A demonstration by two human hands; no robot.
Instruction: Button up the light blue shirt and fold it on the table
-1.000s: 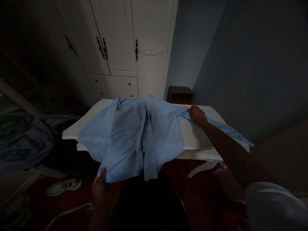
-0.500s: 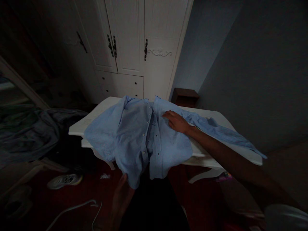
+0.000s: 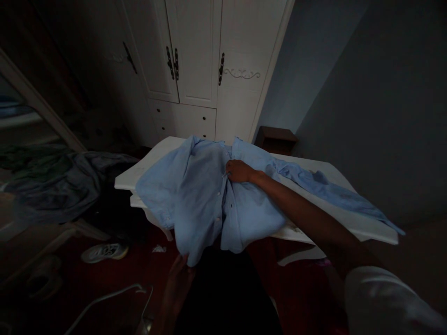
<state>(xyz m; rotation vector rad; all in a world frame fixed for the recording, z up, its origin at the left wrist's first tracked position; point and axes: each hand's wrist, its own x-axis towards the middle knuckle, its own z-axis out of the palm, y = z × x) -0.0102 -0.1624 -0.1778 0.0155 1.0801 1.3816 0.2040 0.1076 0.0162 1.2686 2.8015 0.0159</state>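
Note:
A light blue button-up shirt [image 3: 202,186] lies spread over a white table [image 3: 167,146], its front partly open and its hem hanging over the near edge. My right hand [image 3: 240,171] is closed on the front edge of the shirt near the row of buttons, pulling the cloth into folds. Low at the left, my left hand [image 3: 179,274] has its fingertips at the hanging hem corner; the hand is dark, but its fingers look pinched on the cloth. One sleeve stretches right across the table, its cuff past the edge.
A white wardrobe [image 3: 195,83] stands behind the table, with a small brown cabinet [image 3: 277,135] to its right. Rumpled clothes [image 3: 73,181] are piled at left. On the red floor are a shoe [image 3: 104,252] and a white hanger [image 3: 101,300].
My right hand has moved left from lying on the shirt's right panel and has taken hold of its front edge, bringing it toward the button side. The left hand stays at the hem.

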